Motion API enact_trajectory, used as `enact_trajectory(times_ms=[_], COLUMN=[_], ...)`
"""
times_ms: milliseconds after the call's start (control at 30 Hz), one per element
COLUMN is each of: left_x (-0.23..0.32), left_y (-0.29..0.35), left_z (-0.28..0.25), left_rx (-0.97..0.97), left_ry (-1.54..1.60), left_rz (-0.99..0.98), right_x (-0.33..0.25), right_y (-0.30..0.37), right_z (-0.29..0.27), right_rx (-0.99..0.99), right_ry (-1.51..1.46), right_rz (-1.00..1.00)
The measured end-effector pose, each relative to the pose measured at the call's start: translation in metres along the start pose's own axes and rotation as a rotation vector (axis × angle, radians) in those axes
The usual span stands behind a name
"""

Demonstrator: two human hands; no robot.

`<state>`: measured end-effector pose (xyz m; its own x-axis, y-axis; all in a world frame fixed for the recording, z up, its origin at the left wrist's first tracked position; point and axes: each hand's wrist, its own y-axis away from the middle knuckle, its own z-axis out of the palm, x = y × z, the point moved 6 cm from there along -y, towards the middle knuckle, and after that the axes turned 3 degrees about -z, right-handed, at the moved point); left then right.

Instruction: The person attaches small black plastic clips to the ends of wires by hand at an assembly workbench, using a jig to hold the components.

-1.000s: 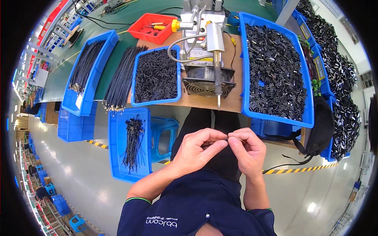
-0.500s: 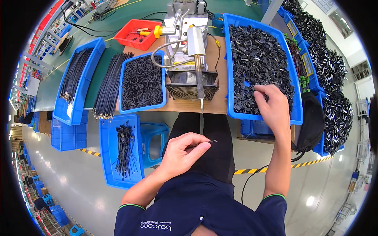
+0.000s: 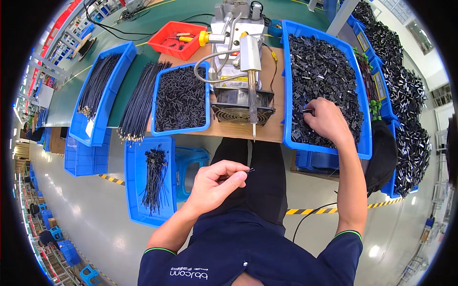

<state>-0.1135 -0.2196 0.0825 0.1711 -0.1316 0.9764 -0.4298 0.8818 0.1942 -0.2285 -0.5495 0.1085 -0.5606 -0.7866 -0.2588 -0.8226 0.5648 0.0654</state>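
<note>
The left hand (image 3: 214, 187) pinches thin black wire (image 3: 252, 169), likely light, flexible, best gripped near its end; right hand (image 3: 327, 120) half-curled, hold unclear.

A red bin (image 3: 165, 50) sits at 11 o'clock on the green bench (image 3: 145, 55), a reel (image 3: 87, 47) beyond it at 10. A grey post (image 3: 342, 20) rises near 1. A black bag (image 3: 384, 155) is at 3, a blue stool (image 3: 194, 155) at 8. Striped tape (image 3: 305, 211) marks the floor (image 3: 112, 209) at 4, crossed by a thin cord (image 3: 299, 224).
</note>
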Motion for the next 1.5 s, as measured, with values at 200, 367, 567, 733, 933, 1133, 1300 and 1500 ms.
enact_trajectory(times_ms=[200,367,567,733,933,1133,1300,1500], left_x=[0.004,0.013,0.017,0.021,0.017,0.016,0.006,0.006], left_y=[-0.003,-0.005,-0.005,-0.005,-0.007,-0.013,-0.016,-0.018], left_z=[0.002,0.001,0.006,0.009,0.008,0.010,0.008,0.008], left_rx=[0.003,-0.023,-0.053,-0.071,-0.080,-0.048,-0.031,-0.006], left_ry=[0.050,-0.002,-0.051,-0.068,-0.045,0.029,-0.021,-0.055], left_rz=[-0.004,0.027,-0.019,-0.126,-0.130,-0.154,-0.116,-0.123], right_x=[-0.011,-0.030,-0.091,-0.118,-0.123,-0.130,-0.136,-0.136], right_y=[0.021,0.080,0.131,0.138,0.148,0.143,0.141,0.139], right_z=[-0.037,-0.036,-0.010,0.009,0.038,0.030,0.021,0.021], right_rx=[0.326,0.414,0.203,0.238,0.214,0.275,0.262,0.263], right_ry=[-0.302,-0.807,-0.976,-0.934,-1.100,-0.980,-0.897,-0.829], right_rz=[0.038,-0.071,-0.171,-0.310,-0.141,-0.254,-0.266,-0.272])
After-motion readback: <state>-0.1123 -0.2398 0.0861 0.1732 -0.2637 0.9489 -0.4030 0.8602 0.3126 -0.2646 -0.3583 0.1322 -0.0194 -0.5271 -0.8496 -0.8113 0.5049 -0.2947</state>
